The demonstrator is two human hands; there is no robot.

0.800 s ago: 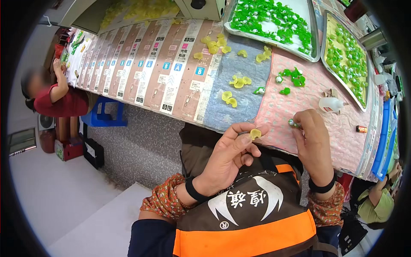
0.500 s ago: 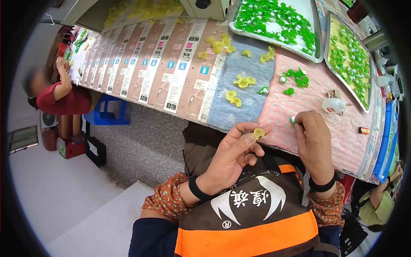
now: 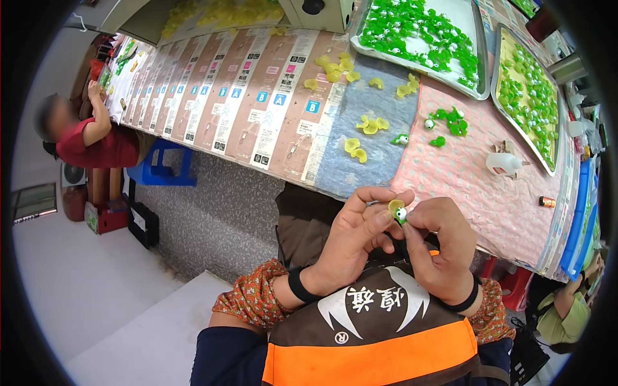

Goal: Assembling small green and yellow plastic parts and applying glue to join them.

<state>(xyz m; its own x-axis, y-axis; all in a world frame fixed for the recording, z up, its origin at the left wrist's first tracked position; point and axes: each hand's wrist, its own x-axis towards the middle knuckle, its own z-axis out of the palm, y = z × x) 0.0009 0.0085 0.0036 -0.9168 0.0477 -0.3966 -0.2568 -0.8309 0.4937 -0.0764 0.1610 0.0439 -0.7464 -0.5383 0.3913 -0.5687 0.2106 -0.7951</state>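
Note:
Just off the table's front edge, my left hand (image 3: 351, 241) pinches a small yellow translucent plastic piece (image 3: 393, 205) between thumb and fingers. My right hand (image 3: 443, 241) grips a small green figure piece with a white eye (image 3: 401, 214) and holds it against the yellow one. Fingertips hide part of both pieces, so I cannot tell whether they are joined. Loose yellow pieces (image 3: 371, 123) lie on the blue cloth beyond my hands, with one green-and-white piece (image 3: 400, 139) near them. Several green pieces (image 3: 456, 122) sit on the pink cloth.
A metal tray (image 3: 421, 67) full of green pieces stands at the back, beside a second tray (image 3: 529, 143) of green and yellow ones. A white squeeze bottle (image 3: 503, 163) lies to the right, near a small red-and-yellow cylinder (image 3: 546, 201). A co-worker (image 3: 96, 132) sits far left.
My right hand has come left and down from over the pink cloth, bringing the green piece to the yellow piece. My left hand has stayed nearly in place.

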